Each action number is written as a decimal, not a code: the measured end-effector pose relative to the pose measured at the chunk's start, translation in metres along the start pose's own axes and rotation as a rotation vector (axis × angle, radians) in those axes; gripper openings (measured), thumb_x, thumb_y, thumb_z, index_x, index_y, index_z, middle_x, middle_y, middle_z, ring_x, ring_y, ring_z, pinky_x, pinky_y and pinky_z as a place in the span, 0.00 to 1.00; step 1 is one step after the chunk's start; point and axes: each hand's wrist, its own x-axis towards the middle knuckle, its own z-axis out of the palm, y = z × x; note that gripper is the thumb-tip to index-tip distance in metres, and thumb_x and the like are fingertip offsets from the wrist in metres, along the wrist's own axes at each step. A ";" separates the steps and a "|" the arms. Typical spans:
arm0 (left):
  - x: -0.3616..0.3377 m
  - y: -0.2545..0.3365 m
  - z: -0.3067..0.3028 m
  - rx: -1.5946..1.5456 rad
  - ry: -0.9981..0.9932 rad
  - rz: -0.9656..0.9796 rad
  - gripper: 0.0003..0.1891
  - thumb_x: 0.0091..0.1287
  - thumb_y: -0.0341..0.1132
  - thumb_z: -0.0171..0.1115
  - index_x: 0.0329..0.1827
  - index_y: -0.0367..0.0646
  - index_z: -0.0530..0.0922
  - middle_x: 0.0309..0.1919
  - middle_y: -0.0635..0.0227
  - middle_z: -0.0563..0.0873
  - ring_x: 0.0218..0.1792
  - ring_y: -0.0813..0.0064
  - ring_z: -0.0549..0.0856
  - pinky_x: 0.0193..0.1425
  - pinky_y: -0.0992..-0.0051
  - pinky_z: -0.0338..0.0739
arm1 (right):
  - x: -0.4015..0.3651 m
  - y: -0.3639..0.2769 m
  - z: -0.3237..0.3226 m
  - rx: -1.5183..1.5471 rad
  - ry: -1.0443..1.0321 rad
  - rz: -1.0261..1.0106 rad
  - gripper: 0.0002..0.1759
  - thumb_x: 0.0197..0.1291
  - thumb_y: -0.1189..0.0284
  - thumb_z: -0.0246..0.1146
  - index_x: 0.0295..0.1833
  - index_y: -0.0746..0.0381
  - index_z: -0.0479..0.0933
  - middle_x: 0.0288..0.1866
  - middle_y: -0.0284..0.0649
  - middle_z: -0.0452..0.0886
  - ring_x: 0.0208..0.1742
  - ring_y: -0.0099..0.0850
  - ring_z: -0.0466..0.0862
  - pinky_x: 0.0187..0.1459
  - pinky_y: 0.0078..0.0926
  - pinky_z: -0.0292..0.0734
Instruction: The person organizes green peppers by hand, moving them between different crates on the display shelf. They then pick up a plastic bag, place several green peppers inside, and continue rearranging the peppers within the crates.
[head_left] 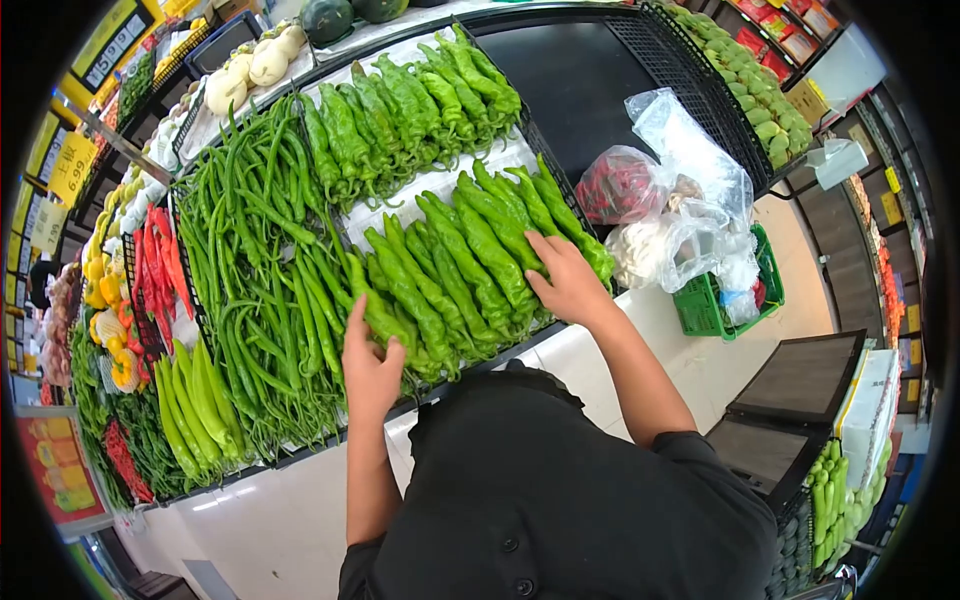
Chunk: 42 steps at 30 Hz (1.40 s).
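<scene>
On the display bench (560, 75), wrinkled green peppers (440, 280) lie slanted side by side, presumably to keep the row neat. The green basket (700, 310) holds plastic-bagged goods (contents partly hidden). Left hand (372, 368) and right hand (572, 280) touch the peppers, fingers apart.

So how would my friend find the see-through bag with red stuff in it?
Find the rows of long, wrinkly green peppers, then the bare right hand on them. Just past the peppers on that side is a heap of clear plastic bags. The round, bulging bag is packed with dark red, while those beside it look whitish.
</scene>
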 end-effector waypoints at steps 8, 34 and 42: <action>0.019 0.029 0.033 0.092 -0.174 0.232 0.36 0.65 0.29 0.66 0.77 0.40 0.62 0.49 0.55 0.78 0.31 0.72 0.80 0.36 0.72 0.78 | 0.001 0.005 0.002 -0.022 -0.049 0.007 0.35 0.62 0.69 0.64 0.73 0.67 0.64 0.55 0.57 0.76 0.60 0.55 0.75 0.62 0.44 0.70; 0.029 0.013 0.064 -0.052 -0.324 0.072 0.34 0.68 0.31 0.66 0.77 0.43 0.63 0.51 0.58 0.71 0.31 0.75 0.81 0.38 0.74 0.78 | -0.003 0.014 0.012 -0.029 0.046 -0.025 0.32 0.63 0.64 0.62 0.71 0.65 0.69 0.54 0.50 0.78 0.57 0.48 0.74 0.58 0.44 0.67; 0.025 0.013 0.070 -0.290 -0.237 0.059 0.34 0.70 0.25 0.62 0.79 0.44 0.60 0.60 0.60 0.70 0.34 0.82 0.79 0.31 0.81 0.75 | -0.007 0.023 0.010 0.010 0.014 -0.015 0.33 0.63 0.61 0.63 0.71 0.64 0.70 0.56 0.45 0.76 0.59 0.45 0.71 0.59 0.45 0.65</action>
